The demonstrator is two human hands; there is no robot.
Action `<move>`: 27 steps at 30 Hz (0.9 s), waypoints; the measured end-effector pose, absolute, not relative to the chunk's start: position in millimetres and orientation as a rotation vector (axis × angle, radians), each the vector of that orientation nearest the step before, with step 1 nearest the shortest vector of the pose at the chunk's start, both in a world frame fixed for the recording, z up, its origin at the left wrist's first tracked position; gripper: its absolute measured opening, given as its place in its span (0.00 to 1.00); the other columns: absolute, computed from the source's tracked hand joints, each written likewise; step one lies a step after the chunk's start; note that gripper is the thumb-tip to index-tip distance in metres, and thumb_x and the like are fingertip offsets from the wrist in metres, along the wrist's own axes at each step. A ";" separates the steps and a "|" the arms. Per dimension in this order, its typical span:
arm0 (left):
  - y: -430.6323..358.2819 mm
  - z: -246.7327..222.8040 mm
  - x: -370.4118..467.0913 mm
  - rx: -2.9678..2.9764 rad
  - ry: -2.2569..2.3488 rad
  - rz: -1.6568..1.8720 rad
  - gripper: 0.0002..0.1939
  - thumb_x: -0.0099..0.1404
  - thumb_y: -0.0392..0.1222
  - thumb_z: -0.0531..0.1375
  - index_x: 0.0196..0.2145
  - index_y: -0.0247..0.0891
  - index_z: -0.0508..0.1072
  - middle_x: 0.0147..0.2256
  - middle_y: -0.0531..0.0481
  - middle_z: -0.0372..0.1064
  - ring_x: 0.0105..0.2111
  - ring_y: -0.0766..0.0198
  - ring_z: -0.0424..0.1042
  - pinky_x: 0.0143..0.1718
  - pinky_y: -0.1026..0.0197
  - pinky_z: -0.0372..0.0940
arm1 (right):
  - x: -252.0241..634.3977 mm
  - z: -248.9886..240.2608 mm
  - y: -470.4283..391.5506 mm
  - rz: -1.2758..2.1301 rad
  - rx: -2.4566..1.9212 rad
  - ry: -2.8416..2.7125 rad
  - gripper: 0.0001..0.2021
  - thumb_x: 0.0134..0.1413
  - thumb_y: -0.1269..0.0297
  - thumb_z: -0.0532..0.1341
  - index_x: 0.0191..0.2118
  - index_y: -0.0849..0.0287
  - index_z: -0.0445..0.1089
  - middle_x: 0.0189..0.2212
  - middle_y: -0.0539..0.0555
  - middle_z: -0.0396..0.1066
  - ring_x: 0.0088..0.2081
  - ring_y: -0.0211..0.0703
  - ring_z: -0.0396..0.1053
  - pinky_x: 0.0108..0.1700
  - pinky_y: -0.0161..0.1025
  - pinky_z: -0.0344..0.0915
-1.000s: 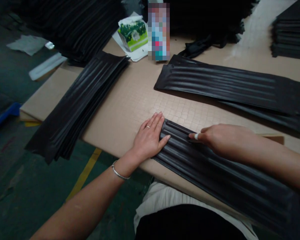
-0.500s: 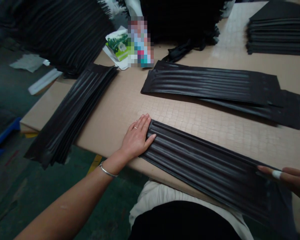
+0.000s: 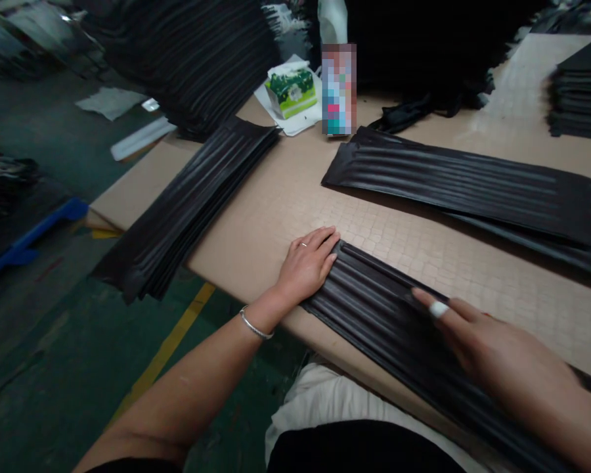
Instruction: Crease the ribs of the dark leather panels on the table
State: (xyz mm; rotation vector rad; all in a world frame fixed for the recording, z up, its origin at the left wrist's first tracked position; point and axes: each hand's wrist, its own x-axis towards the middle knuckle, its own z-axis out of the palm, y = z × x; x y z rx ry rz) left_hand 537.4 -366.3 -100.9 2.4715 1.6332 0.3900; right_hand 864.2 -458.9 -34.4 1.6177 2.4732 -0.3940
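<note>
A dark, ribbed, leather-like panel [image 3: 374, 295] lies slantwise along the table's near edge. My left hand [image 3: 308, 263] rests flat on its far left end, fingers stretched out and holding nothing. Over the middle of the panel is my right hand [image 3: 487, 341], slightly blurred. Its index finger, with a white wrap [image 3: 438, 309], points along the ribs, while the other fingers are curled beneath. A tiny red spot shows by the knuckles; what the curled fingers hold is hidden.
A fanned stack of similar panels [image 3: 177, 217] overhangs the table's left edge. More panels [image 3: 453, 177] lie behind. Tall black stacks [image 3: 192, 59], a green tissue pack [image 3: 291, 90] and a pixelated upright item [image 3: 339, 92] stand at the back. Dark sheets [image 3: 584, 92] are piled right.
My right hand has moved left along the panel, from its right end to its middle. My left hand stays on the left end. The whole view has shifted, so things appear farther right.
</note>
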 end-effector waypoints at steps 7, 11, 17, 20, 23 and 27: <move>-366.2 -102.2 535.2 2.455 1.615 0.410 0.24 0.76 0.41 0.49 0.66 0.44 0.63 0.69 0.48 0.59 0.68 0.56 0.58 0.64 0.47 0.59 | 702.3 -18.1 -399.5 -0.310 1.469 2.456 0.29 0.70 0.72 0.40 0.72 0.57 0.53 0.51 0.64 0.71 0.40 0.51 0.76 0.32 0.41 0.73; -361.4 -105.6 532.3 2.490 1.590 0.447 0.24 0.75 0.44 0.48 0.67 0.45 0.63 0.68 0.46 0.60 0.67 0.51 0.60 0.63 0.44 0.59 | 711.1 -14.2 -400.4 -0.372 1.466 2.542 0.25 0.72 0.70 0.42 0.69 0.59 0.58 0.48 0.64 0.72 0.42 0.50 0.76 0.35 0.42 0.74; -358.0 -107.8 531.8 2.572 1.581 0.419 0.25 0.77 0.47 0.45 0.67 0.44 0.62 0.68 0.44 0.61 0.66 0.48 0.62 0.62 0.43 0.61 | 792.3 -5.9 -445.4 -0.257 1.409 2.401 0.29 0.68 0.75 0.45 0.72 0.58 0.55 0.44 0.61 0.73 0.38 0.50 0.75 0.31 0.42 0.73; -358.3 -106.9 531.5 2.582 1.603 0.381 0.26 0.77 0.48 0.45 0.68 0.44 0.61 0.68 0.44 0.60 0.66 0.47 0.61 0.62 0.42 0.60 | 855.8 -5.7 -483.7 -0.196 1.389 2.280 0.35 0.61 0.80 0.47 0.73 0.55 0.53 0.44 0.60 0.72 0.38 0.51 0.75 0.32 0.45 0.74; -357.4 -106.3 531.4 2.585 1.606 0.342 0.27 0.77 0.48 0.44 0.69 0.43 0.61 0.68 0.44 0.59 0.67 0.47 0.60 0.62 0.42 0.60 | 921.8 -10.2 -524.8 -0.187 1.468 2.166 0.41 0.54 0.83 0.49 0.73 0.50 0.52 0.45 0.59 0.73 0.38 0.52 0.76 0.31 0.45 0.75; -356.6 -105.3 531.8 2.594 1.602 0.316 0.26 0.77 0.48 0.44 0.68 0.44 0.61 0.68 0.44 0.59 0.67 0.49 0.60 0.63 0.44 0.60 | 991.7 -17.5 -571.2 -0.208 1.714 2.121 0.45 0.51 0.84 0.49 0.72 0.40 0.53 0.43 0.58 0.76 0.35 0.50 0.77 0.28 0.43 0.72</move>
